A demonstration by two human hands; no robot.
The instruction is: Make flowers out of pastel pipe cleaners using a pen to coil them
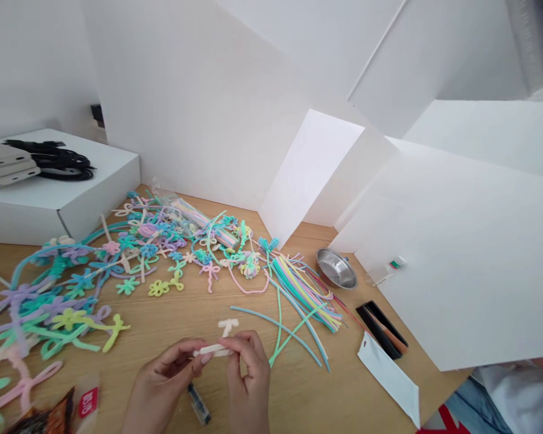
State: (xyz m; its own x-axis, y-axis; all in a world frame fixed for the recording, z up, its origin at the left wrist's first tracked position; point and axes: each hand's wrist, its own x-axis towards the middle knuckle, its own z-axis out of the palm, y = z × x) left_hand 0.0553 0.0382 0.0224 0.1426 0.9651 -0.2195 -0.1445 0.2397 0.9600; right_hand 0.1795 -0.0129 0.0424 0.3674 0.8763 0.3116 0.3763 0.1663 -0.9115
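Between my two hands, low in the middle of the view, is a white pipe cleaner (215, 349) bent into loops, with a short curled end (228, 324) standing up behind. My left hand (163, 380) pinches its left end between thumb and fingers. The fingers of my right hand (248, 374) are closed on the other end. On the table just below lies a dark pen (199, 404). To the right, loose blue and green pipe cleaners (294, 334) cross one another beside a bundle of straight pastel ones (303, 292).
Twisted pastel flowers (127, 286) heap across the left and back. A metal bowl (337, 268), a clear bottle (387, 269), a black case (382, 328) and a white packet (389, 377) lie right. Cables (63, 160) rest on a white box (22, 214). A person's clothing (502, 395) shows lower right.
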